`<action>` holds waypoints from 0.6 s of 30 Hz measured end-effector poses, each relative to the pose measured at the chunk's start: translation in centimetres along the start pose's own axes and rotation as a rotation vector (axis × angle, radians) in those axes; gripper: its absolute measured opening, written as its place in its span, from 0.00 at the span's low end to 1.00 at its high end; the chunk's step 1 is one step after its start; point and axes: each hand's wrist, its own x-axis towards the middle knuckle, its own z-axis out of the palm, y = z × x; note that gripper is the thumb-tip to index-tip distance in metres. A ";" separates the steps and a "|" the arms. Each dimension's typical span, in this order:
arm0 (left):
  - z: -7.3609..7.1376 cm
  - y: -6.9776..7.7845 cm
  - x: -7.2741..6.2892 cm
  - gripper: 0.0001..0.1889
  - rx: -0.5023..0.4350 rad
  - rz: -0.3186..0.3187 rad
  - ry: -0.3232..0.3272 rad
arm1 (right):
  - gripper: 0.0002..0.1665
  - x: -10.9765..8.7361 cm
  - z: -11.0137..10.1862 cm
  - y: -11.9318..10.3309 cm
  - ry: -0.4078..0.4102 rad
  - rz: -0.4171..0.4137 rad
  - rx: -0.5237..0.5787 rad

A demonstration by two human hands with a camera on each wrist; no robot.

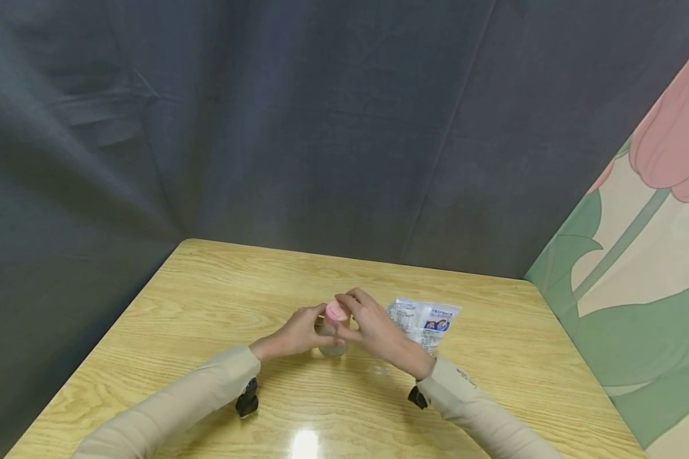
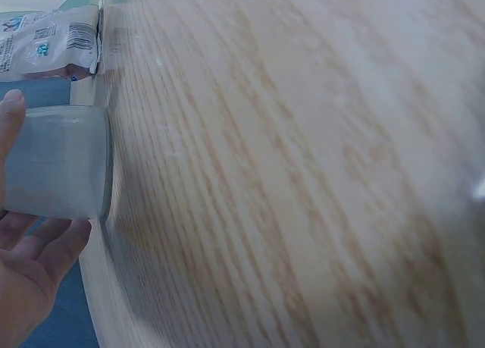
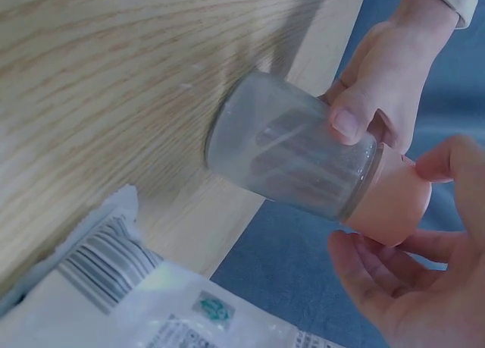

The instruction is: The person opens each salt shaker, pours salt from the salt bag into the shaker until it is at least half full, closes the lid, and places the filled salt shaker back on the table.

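Note:
A clear, slightly cloudy jar (image 3: pixel 284 151) with a pink lid (image 3: pixel 389 199) stands upright on the wooden table, its base at the tabletop. My left hand (image 1: pixel 297 333) grips the jar's side, thumb and fingers around it, as the left wrist view also shows. From above, my right hand (image 1: pixel 377 326) holds the pink lid between thumb and fingers. The lid sits on the mouth of the jar. Through the wall in the right wrist view, the fingers of the left hand show behind the jar.
A white printed packet (image 1: pixel 422 320) with a barcode lies just right of the jar, partly behind the right hand. The wooden table (image 1: pixel 224 287) ends at a dark curtain (image 1: pixel 321 127) behind and left. A flower-patterned panel (image 1: pixel 620 293) borders the right side.

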 end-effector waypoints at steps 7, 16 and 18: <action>0.0 -0.1 0.0 0.35 0.013 0.014 0.004 | 0.31 -0.1 -0.1 0.0 -0.010 0.051 0.028; 0.0 0.1 0.0 0.37 -0.021 0.018 0.012 | 0.26 -0.1 -0.1 0.1 0.014 0.035 -0.006; 0.0 0.2 -0.1 0.37 -0.025 0.016 0.012 | 0.26 -0.1 -0.1 0.0 0.015 0.027 -0.009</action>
